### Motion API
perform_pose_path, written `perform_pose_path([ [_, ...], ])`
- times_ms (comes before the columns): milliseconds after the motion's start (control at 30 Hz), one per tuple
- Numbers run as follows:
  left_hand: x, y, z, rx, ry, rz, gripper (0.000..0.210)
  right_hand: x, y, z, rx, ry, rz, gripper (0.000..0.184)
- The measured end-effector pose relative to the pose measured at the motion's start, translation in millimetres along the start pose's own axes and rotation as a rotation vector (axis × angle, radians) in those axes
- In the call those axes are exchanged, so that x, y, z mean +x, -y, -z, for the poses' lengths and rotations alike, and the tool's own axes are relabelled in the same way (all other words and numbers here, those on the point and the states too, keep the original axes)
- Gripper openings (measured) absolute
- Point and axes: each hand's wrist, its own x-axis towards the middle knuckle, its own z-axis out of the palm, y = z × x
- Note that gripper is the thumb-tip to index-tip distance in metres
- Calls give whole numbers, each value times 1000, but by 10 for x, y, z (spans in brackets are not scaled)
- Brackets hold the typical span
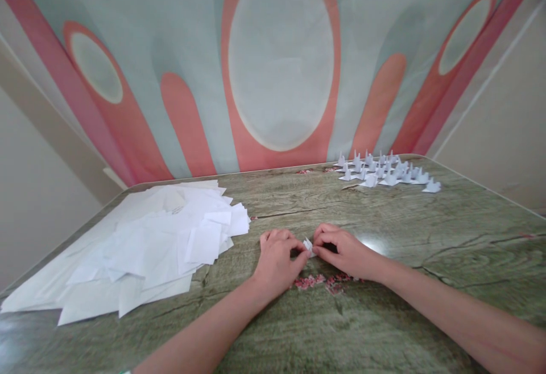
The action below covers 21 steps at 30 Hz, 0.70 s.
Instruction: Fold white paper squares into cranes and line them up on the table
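Note:
Between my two hands is a small folded white paper crane (pixel 308 245), just above or on the wood-patterned table (pixel 273 328). My left hand (pixel 279 254) pinches its left side between thumb and forefinger. From the right, my right hand (pixel 341 251) grips the other side with its fingertips. The fingers cover much of the folded paper, so its full shape is hidden. Several finished white paper cranes (pixel 390 178) stand in a group at the far right of the table.
A wide, loose pile of white paper sheets (pixel 145 243) spreads over the table's left side. Behind the table's far edge rises a wall covering (pixel 281 61) with coral and pale ovals. Red flower-like marks (pixel 310 282) show on the tabletop close to my hands.

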Motion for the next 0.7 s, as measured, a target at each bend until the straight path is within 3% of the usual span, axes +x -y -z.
perform_pose_path([
  [300, -5, -36, -6, 27, -17, -11, 15, -10, -52, 25, 44, -13, -51, 11],
  [700, -6, -40, -10, 33, -37, 16, 15, -13, -36, -68, -80, -91, -44, 7],
])
